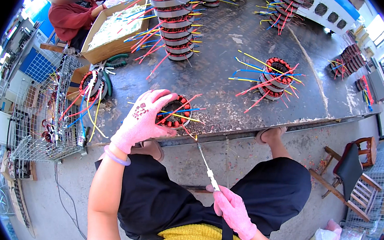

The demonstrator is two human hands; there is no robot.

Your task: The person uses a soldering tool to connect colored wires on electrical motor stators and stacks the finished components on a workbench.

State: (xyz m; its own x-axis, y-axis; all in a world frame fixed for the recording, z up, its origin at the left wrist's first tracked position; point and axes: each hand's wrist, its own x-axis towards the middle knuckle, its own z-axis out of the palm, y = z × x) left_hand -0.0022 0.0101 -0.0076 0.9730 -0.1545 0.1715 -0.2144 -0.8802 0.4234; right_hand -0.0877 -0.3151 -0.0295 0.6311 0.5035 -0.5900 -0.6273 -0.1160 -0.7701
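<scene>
My left hand (pixel 143 115), in a pink glove, is wrapped round a motor stator (pixel 177 112) at the front edge of the workbench. The stator is a ring with red-and-black windings, and red, blue and yellow wires fan out of it. My right hand (pixel 235 211), also in a pink glove, is closed on the white handle of a slim tool with a long thin metal shaft (pixel 203 156). Beside the end of a wire lead, the tip points at the stator; a small orange-yellow spot (pixel 195 137) shows there. Whether it is a flame or a wire end is too small to tell.
A tall stack of stators (pixel 175 22) stands on the dark worn workbench (pixel 216 53), with a short stack (pixel 275 79) to its right. At left are another stator (pixel 91 86), green-handled pliers (pixel 109 78), a wire basket (pixel 41 120) and a cardboard box (pixel 95 52) near a co-worker (pixel 76 11).
</scene>
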